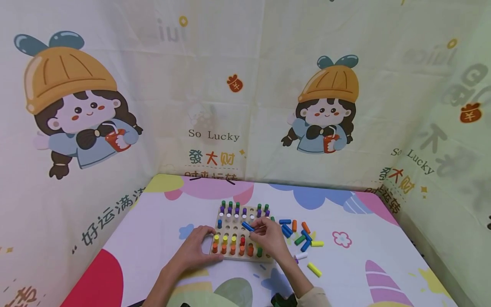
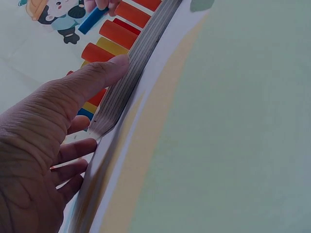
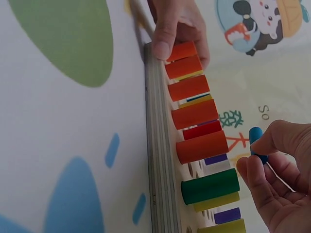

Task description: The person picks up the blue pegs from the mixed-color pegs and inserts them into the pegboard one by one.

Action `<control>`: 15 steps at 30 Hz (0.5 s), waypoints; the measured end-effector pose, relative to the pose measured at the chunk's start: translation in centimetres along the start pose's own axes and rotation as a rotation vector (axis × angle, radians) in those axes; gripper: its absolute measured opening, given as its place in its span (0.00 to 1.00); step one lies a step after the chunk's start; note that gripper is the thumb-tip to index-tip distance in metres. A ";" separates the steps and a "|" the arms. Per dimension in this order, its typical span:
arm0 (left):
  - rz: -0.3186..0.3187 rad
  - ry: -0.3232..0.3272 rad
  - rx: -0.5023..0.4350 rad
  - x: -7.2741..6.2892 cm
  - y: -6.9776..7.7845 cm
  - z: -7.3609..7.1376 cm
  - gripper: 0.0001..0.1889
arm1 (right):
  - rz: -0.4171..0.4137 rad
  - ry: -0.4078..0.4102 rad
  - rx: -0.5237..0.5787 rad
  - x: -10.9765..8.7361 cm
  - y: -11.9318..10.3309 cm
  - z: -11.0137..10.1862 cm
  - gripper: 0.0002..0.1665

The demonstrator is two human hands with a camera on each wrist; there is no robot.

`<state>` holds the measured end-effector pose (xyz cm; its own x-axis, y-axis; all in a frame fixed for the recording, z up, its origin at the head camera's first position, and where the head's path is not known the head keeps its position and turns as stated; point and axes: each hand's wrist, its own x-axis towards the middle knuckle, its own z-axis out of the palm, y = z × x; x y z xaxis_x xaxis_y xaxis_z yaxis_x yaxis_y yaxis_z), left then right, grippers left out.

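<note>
A wooden pegboard lies on the table, with rows of green, purple, white, yellow and orange pegs standing in it. One blue peg stands at the left, in a row of mostly bare holes. My left hand holds the board at its near left corner. In the left wrist view its thumb presses the layered front edge. Above the board, my right hand pinches another blue peg between thumb and fingertips. That peg is tilted in the head view. A red peg stands behind the front orange row.
Loose pegs lie right of the board: several blue ones, orange, green, yellow and white. A dark object sits at the near edge. Printed cloth walls stand behind and beside the table.
</note>
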<state>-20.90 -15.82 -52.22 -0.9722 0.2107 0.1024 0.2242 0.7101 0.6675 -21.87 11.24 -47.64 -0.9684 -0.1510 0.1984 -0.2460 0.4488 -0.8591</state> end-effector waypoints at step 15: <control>-0.016 -0.008 -0.003 -0.1 0.1 0.2 0.40 | -0.070 -0.078 -0.100 1.0 -0.2 1.4 0.09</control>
<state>-20.78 -15.62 -52.27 -0.9750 0.2048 0.0861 0.2087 0.7117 0.6708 -22.71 9.79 -47.90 -0.9436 -0.2513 0.2157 -0.3196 0.5194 -0.7926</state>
